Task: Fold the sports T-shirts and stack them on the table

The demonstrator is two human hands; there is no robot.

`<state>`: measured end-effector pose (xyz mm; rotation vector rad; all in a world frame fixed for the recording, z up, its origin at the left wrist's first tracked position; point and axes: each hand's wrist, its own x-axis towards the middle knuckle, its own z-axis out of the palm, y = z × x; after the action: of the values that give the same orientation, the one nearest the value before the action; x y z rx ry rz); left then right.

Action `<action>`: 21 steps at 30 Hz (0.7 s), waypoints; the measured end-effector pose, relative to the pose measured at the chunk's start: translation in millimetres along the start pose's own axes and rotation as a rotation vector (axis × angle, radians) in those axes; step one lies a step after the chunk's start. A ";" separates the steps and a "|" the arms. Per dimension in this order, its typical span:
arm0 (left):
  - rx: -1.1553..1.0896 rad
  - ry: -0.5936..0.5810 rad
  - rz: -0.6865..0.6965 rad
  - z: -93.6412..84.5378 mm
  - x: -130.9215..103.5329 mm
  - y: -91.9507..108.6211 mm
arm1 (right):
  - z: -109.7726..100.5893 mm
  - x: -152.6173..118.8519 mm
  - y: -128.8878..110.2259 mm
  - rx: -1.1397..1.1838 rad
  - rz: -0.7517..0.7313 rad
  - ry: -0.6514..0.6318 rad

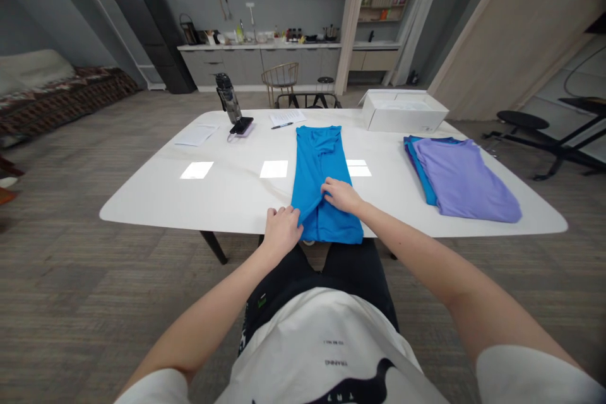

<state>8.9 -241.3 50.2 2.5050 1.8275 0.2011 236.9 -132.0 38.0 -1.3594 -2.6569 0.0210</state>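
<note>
A blue garment (312, 164), folded into a long narrow shape, lies on the white table (237, 202), its lower end at the near edge. My left hand (283, 229) is closed on the garment's lower left edge. My right hand (341, 194) pinches the cloth near the middle of its lower half, and a raised fold runs between the two hands. To the right lies a stack of folded garments, a lavender one (468, 180) on top and a blue one (428, 189) beneath it.
A white box (404, 110) stands at the back right of the table. At the back left are a bottle (228, 98), a phone (242, 126), papers (196, 135) and a pen (282, 125). A chair (280, 76) stands beyond the table.
</note>
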 end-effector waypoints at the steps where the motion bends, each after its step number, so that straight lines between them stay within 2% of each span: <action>1: -0.038 0.016 -0.008 2.8 -4.8 1.3 | -0.3 -2.7 -2.8 0.010 -0.024 -0.009; 6: -0.239 0.065 -0.008 27.7 -22.2 9.1 | 2.7 -17.0 -27.6 0.042 -0.210 -0.084; 12: -0.286 0.129 0.016 50.2 -32.6 8.6 | 2.6 -36.6 -34.0 0.097 -0.253 -0.080; 18: -0.387 0.302 0.238 55.3 -29.2 10.6 | -6.2 -65.7 -34.4 0.149 -0.329 -0.014; 21: -0.328 0.276 0.337 54.4 -25.6 11.9 | -6.8 -76.6 -33.4 0.181 -0.304 0.017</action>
<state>19.3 -266.7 -4.6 2.6171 1.2859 0.8207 255.0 -213.8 37.3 -0.8895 -2.7393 0.2075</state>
